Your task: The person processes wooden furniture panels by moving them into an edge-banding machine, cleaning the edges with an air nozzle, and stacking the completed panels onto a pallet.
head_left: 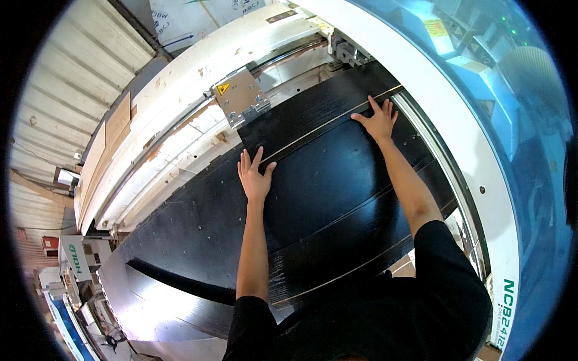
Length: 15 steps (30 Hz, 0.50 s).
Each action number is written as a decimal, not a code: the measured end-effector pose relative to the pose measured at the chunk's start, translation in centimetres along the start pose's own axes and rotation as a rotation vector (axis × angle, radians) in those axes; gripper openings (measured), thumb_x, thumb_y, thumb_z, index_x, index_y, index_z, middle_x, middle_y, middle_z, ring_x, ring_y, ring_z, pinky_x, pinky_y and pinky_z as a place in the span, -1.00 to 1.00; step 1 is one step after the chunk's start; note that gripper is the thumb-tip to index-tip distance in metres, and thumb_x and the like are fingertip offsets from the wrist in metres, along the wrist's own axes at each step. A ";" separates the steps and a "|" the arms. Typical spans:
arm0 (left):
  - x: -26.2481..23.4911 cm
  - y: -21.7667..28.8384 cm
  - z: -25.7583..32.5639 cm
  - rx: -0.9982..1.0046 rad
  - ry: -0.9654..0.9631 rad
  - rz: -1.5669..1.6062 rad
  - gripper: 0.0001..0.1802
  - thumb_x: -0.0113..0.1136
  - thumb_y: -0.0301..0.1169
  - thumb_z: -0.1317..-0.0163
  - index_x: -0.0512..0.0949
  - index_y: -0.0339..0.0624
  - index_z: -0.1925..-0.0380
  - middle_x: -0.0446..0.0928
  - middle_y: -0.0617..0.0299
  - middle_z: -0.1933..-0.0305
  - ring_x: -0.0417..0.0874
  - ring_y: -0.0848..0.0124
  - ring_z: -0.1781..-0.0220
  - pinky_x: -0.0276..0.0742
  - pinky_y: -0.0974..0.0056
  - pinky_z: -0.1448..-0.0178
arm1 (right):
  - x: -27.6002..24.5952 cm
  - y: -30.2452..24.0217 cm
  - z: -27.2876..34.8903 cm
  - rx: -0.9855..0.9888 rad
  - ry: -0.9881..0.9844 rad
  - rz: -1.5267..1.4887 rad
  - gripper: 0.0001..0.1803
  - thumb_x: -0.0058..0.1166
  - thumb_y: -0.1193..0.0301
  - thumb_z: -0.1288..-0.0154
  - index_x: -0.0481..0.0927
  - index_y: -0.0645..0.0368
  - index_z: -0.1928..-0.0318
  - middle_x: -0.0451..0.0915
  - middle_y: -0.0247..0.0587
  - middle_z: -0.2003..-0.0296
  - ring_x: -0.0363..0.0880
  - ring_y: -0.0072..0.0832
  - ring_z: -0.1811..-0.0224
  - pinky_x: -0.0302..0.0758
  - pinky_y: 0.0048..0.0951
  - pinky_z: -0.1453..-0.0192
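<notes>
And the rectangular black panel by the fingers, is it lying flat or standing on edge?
Lying flat: the panel shows its broad face upward, left hand and right hand at its near side.

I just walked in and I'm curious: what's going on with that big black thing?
A person in a black top is leaning over a machine's wide dark table, with both hands at a long black board that has a pale edge. The left hand is near the board's left end, and the right hand is near its right end. Both hands are open, with fingers spread. A metal plate sits by the board's far left corner.
</notes>
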State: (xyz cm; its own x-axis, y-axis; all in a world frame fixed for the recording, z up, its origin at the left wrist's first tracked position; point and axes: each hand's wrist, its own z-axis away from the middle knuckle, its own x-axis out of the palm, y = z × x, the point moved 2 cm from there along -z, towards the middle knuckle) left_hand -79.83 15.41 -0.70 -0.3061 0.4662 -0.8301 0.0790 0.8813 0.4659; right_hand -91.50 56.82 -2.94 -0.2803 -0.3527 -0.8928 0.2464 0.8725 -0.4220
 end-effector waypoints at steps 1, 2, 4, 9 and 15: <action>0.0 0.0 0.0 -0.011 0.012 -0.004 -0.25 0.41 0.01 -0.20 0.46 0.15 -0.40 0.23 -0.22 -0.54 0.17 -0.05 -0.62 0.01 -0.07 -0.65 | 0.2 0.2 0.0 -0.014 -0.015 0.001 0.24 0.16 -0.61 0.15 0.30 -0.30 -0.53 -0.08 0.37 -0.56 -0.21 0.14 -0.66 -0.40 0.28 -0.63; 0.0 -0.1 -0.1 -0.023 0.023 -0.008 -0.22 0.41 0.01 -0.20 0.43 0.14 -0.42 0.24 -0.21 -0.54 0.17 -0.05 -0.61 0.01 -0.07 -0.65 | 0.5 0.2 -0.2 -0.024 -0.021 0.026 0.26 0.14 -0.62 0.14 0.26 -0.29 -0.55 -0.10 0.39 -0.56 -0.23 0.15 -0.66 -0.41 0.29 -0.62; 0.1 -0.1 0.2 -0.048 0.038 -0.056 -0.07 0.46 0.05 -0.14 0.32 0.05 -0.48 0.29 -0.14 -0.52 0.18 -0.10 -0.59 0.00 -0.12 -0.64 | 0.8 0.3 -0.3 -0.046 -0.040 0.090 0.30 0.11 -0.63 0.12 0.18 -0.27 -0.58 -0.14 0.42 -0.56 -0.27 0.17 -0.66 -0.43 0.32 -0.61; 0.2 -0.2 0.5 -0.141 0.085 -0.127 0.10 0.50 0.17 -0.04 0.24 -0.12 -0.48 0.29 -0.01 -0.51 0.12 -0.11 -0.59 0.05 -0.14 -0.63 | 0.9 0.4 -0.3 -0.043 -0.048 0.147 0.35 0.04 -0.67 0.12 0.07 -0.25 -0.61 -0.17 0.46 -0.56 -0.32 0.22 -0.66 -0.44 0.32 -0.61; 0.2 -0.2 0.6 -0.156 0.113 -0.076 -0.02 0.55 0.13 0.00 0.36 -0.21 -0.29 0.32 -0.07 -0.45 0.14 -0.10 -0.57 0.07 -0.12 -0.62 | 0.9 0.7 -0.5 -0.033 -0.046 0.142 0.32 0.09 -0.66 0.14 0.11 -0.29 -0.59 -0.11 0.44 -0.55 -0.28 0.17 -0.66 -0.39 0.32 -0.62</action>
State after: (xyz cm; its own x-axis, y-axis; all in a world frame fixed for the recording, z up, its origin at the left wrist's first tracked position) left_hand -79.29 15.35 -1.14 -0.4111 0.3795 -0.8288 -0.0932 0.8870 0.4524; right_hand -92.07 57.29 -3.95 -0.2017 -0.2393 -0.9498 0.2495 0.9251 -0.2861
